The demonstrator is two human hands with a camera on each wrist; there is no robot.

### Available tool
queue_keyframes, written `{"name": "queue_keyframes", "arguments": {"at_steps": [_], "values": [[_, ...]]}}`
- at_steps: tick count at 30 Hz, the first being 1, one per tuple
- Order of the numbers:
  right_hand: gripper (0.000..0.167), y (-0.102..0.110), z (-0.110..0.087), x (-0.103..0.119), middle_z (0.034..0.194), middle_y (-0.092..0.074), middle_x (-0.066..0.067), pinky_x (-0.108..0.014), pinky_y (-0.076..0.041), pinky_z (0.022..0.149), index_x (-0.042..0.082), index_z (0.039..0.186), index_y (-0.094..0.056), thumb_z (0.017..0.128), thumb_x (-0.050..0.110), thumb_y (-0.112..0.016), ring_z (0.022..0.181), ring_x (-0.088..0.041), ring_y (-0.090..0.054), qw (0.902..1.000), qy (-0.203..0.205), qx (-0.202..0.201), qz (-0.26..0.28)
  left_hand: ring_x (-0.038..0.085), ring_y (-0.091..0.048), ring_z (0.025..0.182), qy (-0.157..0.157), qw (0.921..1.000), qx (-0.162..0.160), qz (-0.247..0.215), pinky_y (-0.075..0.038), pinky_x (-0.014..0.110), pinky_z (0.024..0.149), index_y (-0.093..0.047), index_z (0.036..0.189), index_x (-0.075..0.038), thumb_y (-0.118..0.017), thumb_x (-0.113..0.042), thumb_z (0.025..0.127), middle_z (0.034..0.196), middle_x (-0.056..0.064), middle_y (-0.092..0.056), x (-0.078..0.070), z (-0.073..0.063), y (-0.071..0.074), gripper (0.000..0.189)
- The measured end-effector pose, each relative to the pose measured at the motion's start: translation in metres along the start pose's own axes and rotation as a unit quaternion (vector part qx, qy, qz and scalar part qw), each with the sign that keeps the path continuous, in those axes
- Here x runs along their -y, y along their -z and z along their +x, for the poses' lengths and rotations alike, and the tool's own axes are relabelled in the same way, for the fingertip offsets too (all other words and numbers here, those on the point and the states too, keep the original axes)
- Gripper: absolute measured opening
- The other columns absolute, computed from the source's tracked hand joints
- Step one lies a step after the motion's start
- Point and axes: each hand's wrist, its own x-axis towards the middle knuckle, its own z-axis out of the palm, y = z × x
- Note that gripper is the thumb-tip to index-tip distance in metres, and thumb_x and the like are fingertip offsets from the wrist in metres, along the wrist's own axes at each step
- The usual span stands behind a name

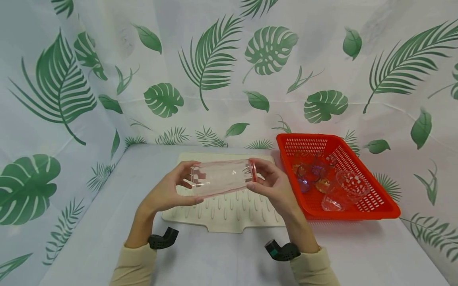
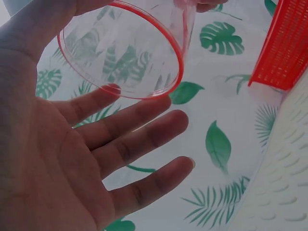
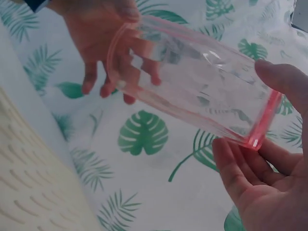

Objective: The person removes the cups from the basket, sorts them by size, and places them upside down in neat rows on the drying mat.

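A clear, pink-tinted plastic cup point(image 1: 222, 178) lies sideways in the air between both hands, above a cream ridged mat. My left hand point(image 1: 167, 186) holds its open end, thumb on one side and fingertips against the rim point(image 2: 179, 77); the lower fingers spread away from the cup. At the other end, my right hand point(image 1: 272, 180) pinches the thick pinkish-red base point(image 3: 263, 122) between thumb and fingers. Through the clear wall, the left fingers show in the right wrist view.
The cream drying mat point(image 1: 229, 216) lies on the white table point(image 1: 200, 258). To the right stands a red perforated basket point(image 1: 379, 212) with several clear and tinted glasses, one larger clear cup point(image 1: 340, 194) leaning inside. Leaf-printed cloth point(image 1: 222, 131) hangs behind and at the sides.
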Motion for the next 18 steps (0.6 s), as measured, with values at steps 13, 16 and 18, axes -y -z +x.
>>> {"name": "queue_keyframes", "arguments": {"at_steps": [13,16,18], "values": [[0.052,-0.028,0.004,-0.004,0.135,-0.062,0.0,-0.027,-0.048,0.108,-0.002,0.146,-0.043,0.097,0.001,-0.06,0.12,-0.016,-0.064,0.9845,-0.032,-0.092,0.146,0.026,-0.06,0.106,0.045,0.9978,0.003,0.048,-0.054,0.045,0.092,-0.048,0.145,-0.019,-0.09,-0.032,0.073,0.123,0.004,-0.064,0.007,0.006,-0.012,0.085],[0.054,-0.029,0.005,-0.007,0.134,-0.063,0.0,-0.026,-0.05,0.105,-0.004,0.147,-0.041,0.097,-0.001,-0.061,0.118,-0.016,-0.065,0.9848,-0.032,-0.086,0.147,0.023,-0.06,0.107,0.048,0.9966,0.016,0.065,-0.053,0.044,0.093,-0.049,0.145,-0.017,-0.089,-0.036,0.073,0.125,0.003,-0.064,0.008,0.008,-0.013,0.084],[0.055,-0.029,0.005,-0.009,0.135,-0.062,0.0,-0.026,-0.051,0.104,-0.004,0.147,-0.041,0.096,-0.003,-0.061,0.119,-0.015,-0.064,0.9872,-0.026,-0.08,0.135,0.018,-0.06,0.106,0.055,0.9951,0.026,0.078,-0.053,0.043,0.094,-0.05,0.143,-0.017,-0.089,-0.038,0.072,0.127,0.001,-0.064,0.011,0.01,-0.015,0.084]]}}
